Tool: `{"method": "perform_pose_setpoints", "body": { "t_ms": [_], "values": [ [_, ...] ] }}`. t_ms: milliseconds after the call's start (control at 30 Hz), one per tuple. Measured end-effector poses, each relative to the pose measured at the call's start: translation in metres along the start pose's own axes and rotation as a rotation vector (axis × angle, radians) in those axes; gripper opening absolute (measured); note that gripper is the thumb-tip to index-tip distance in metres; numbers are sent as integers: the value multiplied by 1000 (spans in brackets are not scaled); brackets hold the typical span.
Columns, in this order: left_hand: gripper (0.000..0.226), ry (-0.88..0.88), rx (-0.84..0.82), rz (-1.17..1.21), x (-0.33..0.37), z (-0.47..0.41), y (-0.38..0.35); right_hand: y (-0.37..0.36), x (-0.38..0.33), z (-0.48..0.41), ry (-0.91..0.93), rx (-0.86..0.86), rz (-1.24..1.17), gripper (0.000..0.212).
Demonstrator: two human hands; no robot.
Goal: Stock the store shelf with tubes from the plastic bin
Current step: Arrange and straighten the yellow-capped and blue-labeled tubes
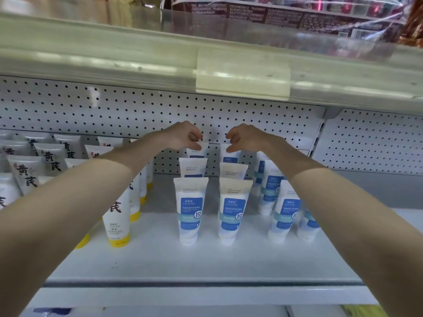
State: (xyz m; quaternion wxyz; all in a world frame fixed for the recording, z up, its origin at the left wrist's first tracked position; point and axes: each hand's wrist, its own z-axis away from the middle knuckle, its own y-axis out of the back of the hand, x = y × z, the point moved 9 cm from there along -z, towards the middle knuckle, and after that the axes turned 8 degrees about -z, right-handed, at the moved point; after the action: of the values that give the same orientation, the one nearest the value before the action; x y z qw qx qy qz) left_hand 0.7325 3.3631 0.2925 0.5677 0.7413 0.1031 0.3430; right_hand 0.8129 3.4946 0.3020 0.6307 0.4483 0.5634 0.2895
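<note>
White tubes with blue labels stand cap-down in columns on the white shelf (206, 259). My left hand (183, 136) reaches to the back and pinches the top edge of the rearmost tube (197, 153) of the left column. Behind the neighbouring column, my right hand (246, 137) pinches the top of its rearmost tube (230, 156). In front of them stand two more tubes per column, the nearest ones at the left (191, 209) and at the right (233, 211). The plastic bin is out of view.
Several white tubes with yellow caps (116, 216) fill the shelf's left side under my left forearm. More blue-label tubes (285, 211) stand to the right under my right forearm. A pegboard wall (114, 110) closes the back. The upper shelf edge (242, 74) hangs low overhead.
</note>
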Motion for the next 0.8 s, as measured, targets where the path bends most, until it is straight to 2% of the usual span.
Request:
{"method": "perform_pose_setpoints", "body": {
  "t_ms": [333,467,800],
  "values": [
    [25,-7,40,4,-5,-9,2,-3,-1,-8,32,-3,-50,25],
    [19,-30,80,24,-1,-6,6,-1,-4,-7,47,28,-86,23],
    [20,-24,49,49,1,8,8,-8,-9,-2,44,-24,-114,23]
  ]
}}
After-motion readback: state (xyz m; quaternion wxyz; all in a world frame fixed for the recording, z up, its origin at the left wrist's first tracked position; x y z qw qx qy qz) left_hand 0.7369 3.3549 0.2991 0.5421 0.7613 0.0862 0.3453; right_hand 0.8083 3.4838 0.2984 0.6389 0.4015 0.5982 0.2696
